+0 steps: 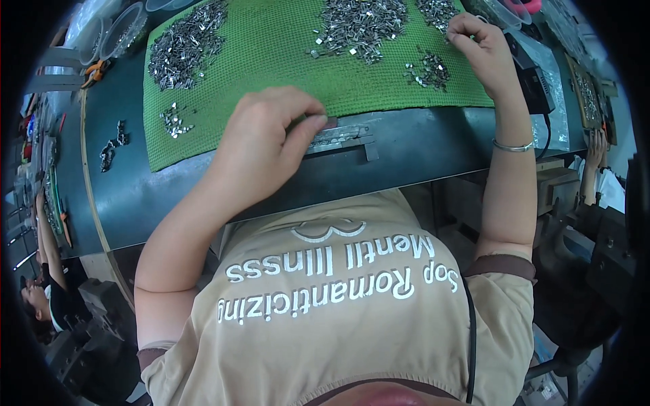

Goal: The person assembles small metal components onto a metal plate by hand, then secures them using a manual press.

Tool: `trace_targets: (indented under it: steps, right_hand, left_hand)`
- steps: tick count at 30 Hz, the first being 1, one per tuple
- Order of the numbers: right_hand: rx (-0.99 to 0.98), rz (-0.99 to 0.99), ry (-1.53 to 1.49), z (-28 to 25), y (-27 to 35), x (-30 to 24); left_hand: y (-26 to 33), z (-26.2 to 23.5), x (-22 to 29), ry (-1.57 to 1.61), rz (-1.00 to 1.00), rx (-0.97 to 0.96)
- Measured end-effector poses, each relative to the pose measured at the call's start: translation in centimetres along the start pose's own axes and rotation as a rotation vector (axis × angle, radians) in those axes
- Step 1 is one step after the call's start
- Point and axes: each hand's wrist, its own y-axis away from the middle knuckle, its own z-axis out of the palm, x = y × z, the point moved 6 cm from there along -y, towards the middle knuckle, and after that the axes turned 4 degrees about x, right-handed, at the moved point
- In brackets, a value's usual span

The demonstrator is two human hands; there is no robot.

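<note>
My left hand [265, 132] is closed, thumb and forefinger together at the left part of a narrow metal jig [352, 134] along the mat's near edge. Its fingers cover that part of the jig, and what they hold, if anything, is hidden. My right hand [482, 49] is closed in a pinch beside a small heap of shiny metal pieces [437, 12] at the far right of the green mat [271, 64]. Anything between those fingertips is too small to make out. Nearer me lies a smaller scatter of metal pieces [428, 71].
Larger heaps of metal parts lie at the mat's far left [186, 51] and far middle [362, 27]. A linked metal strip [114, 144] rests on the dark table at left, near orange-handled pliers [96, 72]. A black box [535, 84] with a cable stands right. Co-workers' arms [49, 233] show at both sides.
</note>
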Motion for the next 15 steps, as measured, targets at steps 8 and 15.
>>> trace_targets:
  steps: [8, 15]
  right_hand:
    - [-0.217, -0.29, 0.119, 7.7, 2.0, -9.7]
    - [-0.082, -0.342, 0.476, 10.2, 3.1, -10.4]
  left_hand:
    - [1.6, 0.6, 0.2, 0.042, 0.004, 0.015]
    - [1.8, 1.1, 1.1, -0.066, 0.078, 0.041]
